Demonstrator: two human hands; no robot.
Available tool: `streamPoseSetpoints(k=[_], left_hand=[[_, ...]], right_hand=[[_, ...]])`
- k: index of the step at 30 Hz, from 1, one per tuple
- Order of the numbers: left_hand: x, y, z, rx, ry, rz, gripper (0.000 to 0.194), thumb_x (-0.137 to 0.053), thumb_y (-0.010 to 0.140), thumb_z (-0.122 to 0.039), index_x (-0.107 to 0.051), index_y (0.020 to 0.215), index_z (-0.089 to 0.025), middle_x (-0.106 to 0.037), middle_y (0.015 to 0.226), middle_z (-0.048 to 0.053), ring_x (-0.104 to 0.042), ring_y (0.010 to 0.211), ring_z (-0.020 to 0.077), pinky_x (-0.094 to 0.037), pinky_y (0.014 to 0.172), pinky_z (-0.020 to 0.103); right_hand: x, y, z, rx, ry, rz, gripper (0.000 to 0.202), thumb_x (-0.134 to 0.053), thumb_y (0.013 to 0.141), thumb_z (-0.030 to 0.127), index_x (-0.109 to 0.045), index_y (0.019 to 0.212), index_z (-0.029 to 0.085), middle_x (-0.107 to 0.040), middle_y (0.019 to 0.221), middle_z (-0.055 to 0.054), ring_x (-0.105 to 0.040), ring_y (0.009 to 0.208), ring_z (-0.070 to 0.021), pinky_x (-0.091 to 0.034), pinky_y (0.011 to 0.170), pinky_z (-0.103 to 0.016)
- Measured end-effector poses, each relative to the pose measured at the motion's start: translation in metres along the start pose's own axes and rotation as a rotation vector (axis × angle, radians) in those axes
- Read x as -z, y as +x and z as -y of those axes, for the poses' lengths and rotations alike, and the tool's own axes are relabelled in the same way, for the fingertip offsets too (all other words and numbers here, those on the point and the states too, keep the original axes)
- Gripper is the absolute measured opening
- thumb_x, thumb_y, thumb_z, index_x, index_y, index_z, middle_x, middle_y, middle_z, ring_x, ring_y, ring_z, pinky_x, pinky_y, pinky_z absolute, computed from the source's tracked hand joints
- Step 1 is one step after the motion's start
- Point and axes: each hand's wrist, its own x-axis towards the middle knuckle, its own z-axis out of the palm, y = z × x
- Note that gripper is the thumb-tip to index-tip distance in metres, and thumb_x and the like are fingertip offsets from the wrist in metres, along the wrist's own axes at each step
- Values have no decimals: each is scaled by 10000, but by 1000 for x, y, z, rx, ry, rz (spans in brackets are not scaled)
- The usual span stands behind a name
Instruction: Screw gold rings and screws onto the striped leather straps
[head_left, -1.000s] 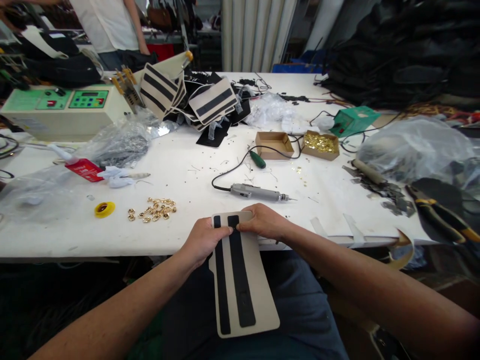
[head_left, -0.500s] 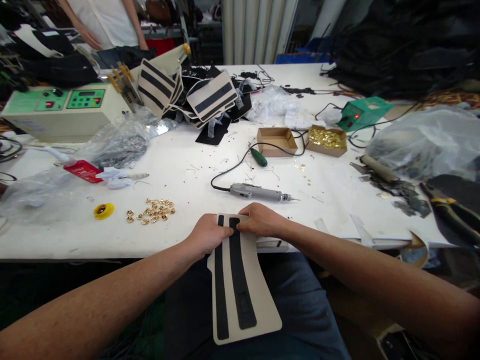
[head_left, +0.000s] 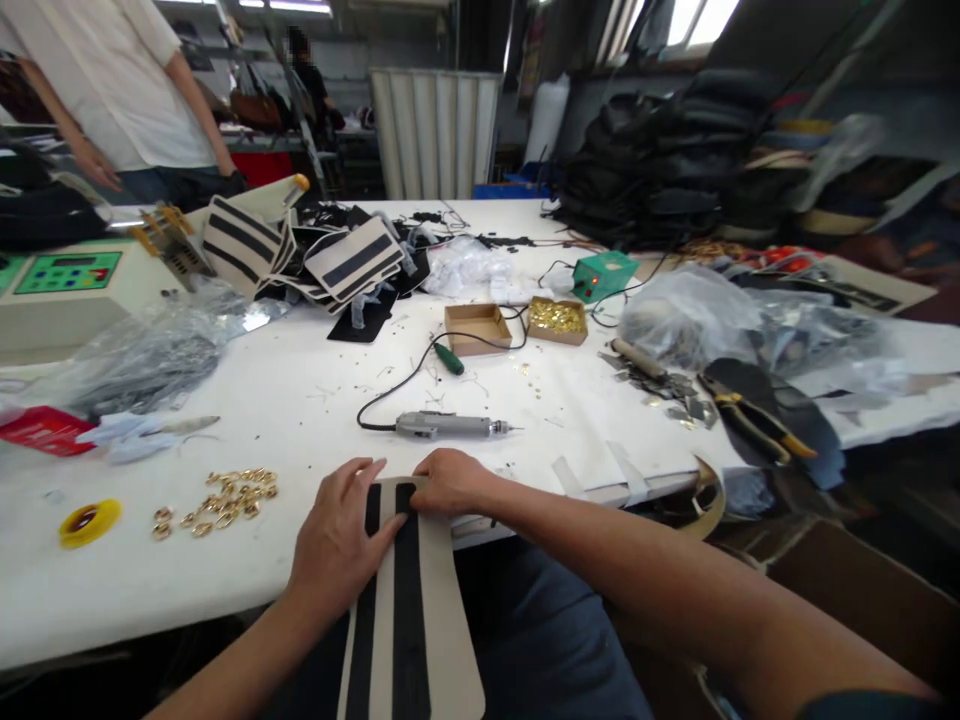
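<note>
My right hand (head_left: 452, 482) pinches the top edge of a beige panel (head_left: 442, 590) with two black strips, its thumb on the front near the top of one strip. My left hand (head_left: 337, 530) is at the panel's upper left edge, fingers spread and raised, thumb touching the strip. The panel slants from the table edge down over my lap, and its lower end runs out of view. Just beyond my hands lies a grey electric screwdriver (head_left: 450, 425), its bit pointing right. Gold-coloured metal rings (head_left: 232, 500) lie in a loose cluster to the left.
Yellow tape roll (head_left: 90, 522) at left; green-handled tool (head_left: 448, 358), cardboard box (head_left: 478, 330) and box of gold pieces (head_left: 556, 318) beyond the screwdriver. Similar striped panels (head_left: 352, 262) are piled at the back. Pliers (head_left: 757, 425) lie right. A person (head_left: 120, 90) stands behind the table.
The view has swung up and to the right. My left hand's fingers have loosened and spread from their grip at the panel's top, while my right hand keeps its pinch.
</note>
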Motion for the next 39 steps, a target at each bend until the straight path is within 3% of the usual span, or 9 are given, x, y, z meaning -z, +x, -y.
streamPoseSetpoints(k=[2,4,11,15,20,23,29,36,39], left_hand=[[-10,-9,7,-179,-9,-24,314,-669,926,-309,-706,1231,-240,-656,1367,118,-587,1286,327,-486,1106,524],[-20,-14,12,-232,-41,-16,220,-651,954,-296,-748,1146,-252,-707,1292,93,-616,1246,307,-508,1081,508],[-37,-17,22,-162,-117,-52,212,-688,933,-372,-784,1095,-275,-754,1241,65,-669,1180,291,-534,1058,491],[-42,-17,26,-142,-108,-44,233,-702,919,-420,-787,1084,-279,-764,1225,57,-667,1174,295,-522,1069,499],[-42,-15,30,-111,-76,-7,249,-716,895,-473,-783,1058,-296,-762,1231,45,-651,1184,314,-514,1054,525],[-42,-13,33,-116,-53,-2,245,-724,875,-497,-782,1028,-315,-773,1203,30,-661,1158,318,-530,1016,520],[-50,-14,47,-219,-21,-59,288,-721,874,-540,-767,1067,-330,-775,1202,14,-676,1122,308,-549,957,484],[-51,-12,57,-322,43,-84,301,-745,851,-540,-758,1088,-355,-779,1205,-10,-687,1108,304,-573,904,456],[-50,-14,57,-302,47,-74,301,-747,848,-537,-763,1092,-361,-778,1215,-5,-683,1129,311,-576,922,466]], right_hand=[[2,-2,1,-3,-16,0,306,-665,773,328,-845,1008,251,-811,920,-72,-709,847,-238,-422,599,-259],[3,-3,1,-9,-32,3,318,-661,781,332,-844,1030,256,-818,943,-75,-719,857,-243,-431,598,-258],[0,0,1,-15,-70,25,352,-675,774,400,-832,1050,250,-820,973,-82,-734,877,-271,-448,603,-275],[-8,-12,-13,27,-7,-181,448,-722,783,473,-785,1176,267,-799,1128,-66,-727,997,-273,-503,760,-299],[11,-42,-67,60,142,-559,253,-708,862,369,-789,1059,234,-788,1055,-33,-714,843,-170,-511,817,-273],[42,-61,-120,-56,93,-655,192,-636,918,339,-800,923,239,-798,937,-4,-720,860,-166,-508,794,-253],[90,-80,-214,-288,-1,-772,192,-632,895,294,-804,925,215,-805,933,-49,-720,862,-225,-504,805,-315],[119,-16,-230,-199,-95,-715,270,-635,935,330,-806,1123,238,-777,1118,-46,-688,981,-191,-476,899,-272],[130,9,-233,-205,-115,-664,235,-661,916,319,-823,1063,231,-778,1101,-49,-685,980,-191,-471,887,-261]])
